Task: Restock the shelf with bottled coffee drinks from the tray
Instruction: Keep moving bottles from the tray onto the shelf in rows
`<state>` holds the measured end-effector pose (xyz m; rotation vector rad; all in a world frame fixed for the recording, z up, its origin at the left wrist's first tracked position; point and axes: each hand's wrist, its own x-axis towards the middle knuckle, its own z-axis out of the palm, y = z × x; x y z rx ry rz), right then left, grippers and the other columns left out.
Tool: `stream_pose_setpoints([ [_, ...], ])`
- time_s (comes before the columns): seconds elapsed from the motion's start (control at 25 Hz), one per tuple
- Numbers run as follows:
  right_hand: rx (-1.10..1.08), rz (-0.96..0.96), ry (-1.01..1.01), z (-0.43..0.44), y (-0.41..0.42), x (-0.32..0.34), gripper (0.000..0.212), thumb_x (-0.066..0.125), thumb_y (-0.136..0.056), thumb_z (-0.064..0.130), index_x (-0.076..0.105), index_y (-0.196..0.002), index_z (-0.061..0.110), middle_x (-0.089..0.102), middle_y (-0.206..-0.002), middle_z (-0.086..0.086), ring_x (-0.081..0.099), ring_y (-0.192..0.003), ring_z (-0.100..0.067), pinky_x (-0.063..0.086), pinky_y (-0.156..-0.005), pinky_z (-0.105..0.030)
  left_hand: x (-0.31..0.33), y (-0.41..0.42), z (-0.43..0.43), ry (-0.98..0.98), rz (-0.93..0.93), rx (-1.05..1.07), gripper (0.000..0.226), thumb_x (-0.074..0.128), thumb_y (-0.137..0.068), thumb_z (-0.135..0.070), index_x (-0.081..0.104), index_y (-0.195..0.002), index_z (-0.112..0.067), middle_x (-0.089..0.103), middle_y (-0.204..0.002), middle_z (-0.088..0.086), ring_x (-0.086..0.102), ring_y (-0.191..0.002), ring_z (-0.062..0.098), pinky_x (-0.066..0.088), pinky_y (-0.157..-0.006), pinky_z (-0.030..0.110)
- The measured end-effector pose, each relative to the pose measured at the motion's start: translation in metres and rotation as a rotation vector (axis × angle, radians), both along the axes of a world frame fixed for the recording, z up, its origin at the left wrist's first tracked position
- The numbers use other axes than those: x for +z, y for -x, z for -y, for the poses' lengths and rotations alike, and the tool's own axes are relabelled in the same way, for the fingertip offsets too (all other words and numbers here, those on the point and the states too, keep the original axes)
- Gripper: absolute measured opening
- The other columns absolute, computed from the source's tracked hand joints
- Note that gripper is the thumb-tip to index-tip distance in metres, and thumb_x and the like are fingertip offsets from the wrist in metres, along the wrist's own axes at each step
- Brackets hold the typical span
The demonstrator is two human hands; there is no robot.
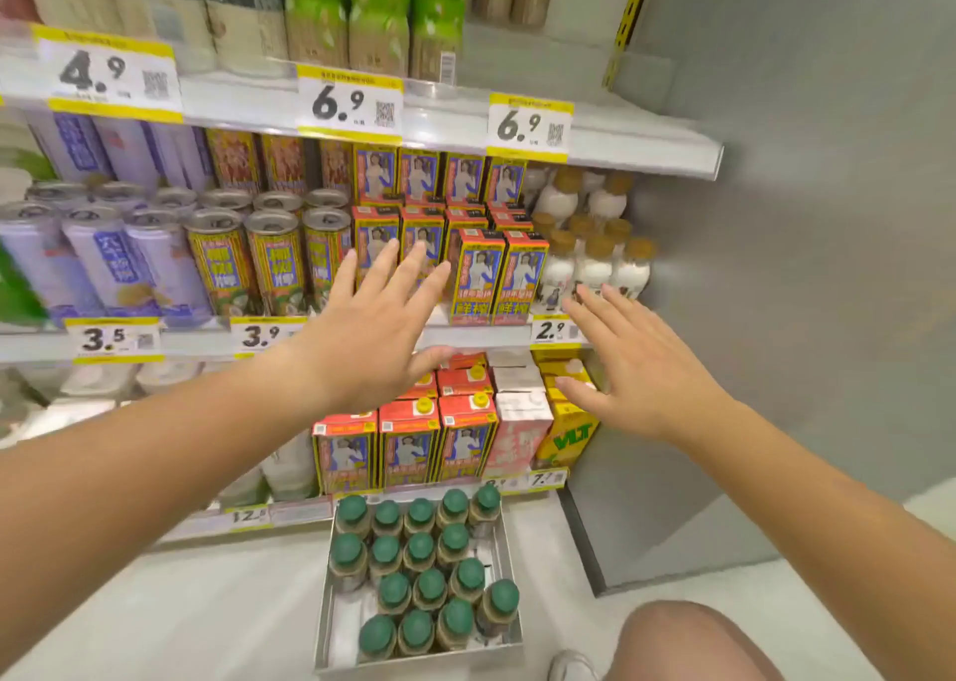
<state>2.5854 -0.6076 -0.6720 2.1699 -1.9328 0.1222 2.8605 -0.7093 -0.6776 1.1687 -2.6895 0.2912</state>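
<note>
While green-capped bottles (420, 584) fill the tray (345, 619), left hand (372, 339) and right hand (641, 370) hover above it, at the shelf (481, 336) front; fingers straight, spread, gripping nothing.

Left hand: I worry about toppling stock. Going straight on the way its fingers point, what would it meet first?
Most likely the blue-and-yellow drink cartons on the middle shelf: the left hand points its straight fingers at their fronts, though depth is unclear.

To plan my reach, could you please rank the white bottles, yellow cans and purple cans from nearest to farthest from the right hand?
1. White bottles, just beyond the right hand.
2. Yellow cans, mid-shelf.
3. Purple cans, far left.
</note>
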Motion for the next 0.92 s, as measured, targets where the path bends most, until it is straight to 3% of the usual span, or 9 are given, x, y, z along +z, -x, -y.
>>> stream_pose_setpoints([
  [0.12,0.015,0.028,-0.145,-0.004,-0.004,-0.072,0.083,0.055,-0.089,0.056,0.024,-0.155,0.018,0.023,-0.164,-0.007,0.016,-0.152,-0.027,0.017,-0.121,-0.041,-0.075,-0.008,-0.011,-0.121,0.001,0.038,0.087,0.015,-0.09,-0.069,0.008,-0.157,-0.014,0.008,-0.165,0.016,0.009,-0.151,0.036,0.013,-0.118,0.059],
  [0.28,0.044,0.101,-0.305,-0.005,-0.002,-0.165,0.083,0.047,-0.09,0.062,0.019,-0.156,0.021,0.021,-0.165,-0.001,0.012,-0.152,-0.021,0.013,-0.122,-0.037,-0.171,-0.016,-0.026,-0.28,0.043,0.096,0.086,0.026,-0.095,-0.066,-0.003,-0.157,-0.015,0.003,-0.166,0.012,0.003,-0.152,0.032,0.011,-0.12,0.054],
  [0.52,0.087,0.195,-0.477,0.003,0.014,-0.269,0.084,0.044,-0.089,0.065,0.015,-0.157,0.023,0.022,-0.164,0.001,0.016,-0.151,-0.017,0.017,-0.121,-0.035,-0.284,-0.041,-0.058,-0.473,0.109,0.23,0.119,0.064,-0.079,-0.067,-0.009,-0.156,-0.013,0.003,-0.166,0.008,0.007,-0.152,0.025,0.015,-0.121,0.045],
  [0.68,0.058,0.283,-0.522,0.005,0.018,-0.323,0.087,0.048,-0.088,0.064,0.013,-0.157,0.024,0.026,-0.163,0.001,0.021,-0.149,-0.019,0.021,-0.118,-0.034,-0.328,-0.051,-0.073,-0.533,-0.061,0.314,0.123,0.079,-0.07,-0.054,0.005,-0.157,-0.007,0.028,-0.158,0.012,0.033,-0.142,0.029,0.034,-0.113,0.043],
  [0.76,0.029,0.361,-0.52,0.007,0.021,-0.342,0.091,0.053,-0.086,0.062,0.009,-0.156,0.027,0.031,-0.16,0.001,0.028,-0.146,-0.019,0.028,-0.113,-0.033,-0.347,-0.053,-0.077,-0.613,-0.233,0.373,0.121,0.084,-0.066,-0.044,0.013,-0.156,-0.008,0.041,-0.15,0.012,0.043,-0.134,0.03,0.042,-0.105,0.044],
  [0.84,-0.013,0.466,-0.506,0.012,0.021,-0.356,0.092,0.06,-0.083,0.06,0.009,-0.155,0.032,0.039,-0.156,0.002,0.038,-0.141,-0.018,0.037,-0.107,-0.035,-0.365,-0.051,-0.079,-0.729,-0.506,0.473,0.106,0.086,-0.062,-0.033,0.026,-0.149,-0.024,0.052,-0.138,0.002,0.052,-0.124,0.025,0.048,-0.096,0.042],
  [0.92,-0.064,0.579,-0.477,0.018,0.021,-0.368,0.088,0.067,-0.081,0.056,0.018,-0.151,0.034,0.046,-0.151,0.004,0.043,-0.137,-0.018,0.042,-0.103,-0.037,-0.381,-0.047,-0.077,-0.773,-0.739,0.592,0.082,0.086,-0.062,-0.028,0.037,-0.127,-0.036,0.057,-0.12,-0.012,0.057,-0.111,0.014,0.048,-0.087,0.034],
])
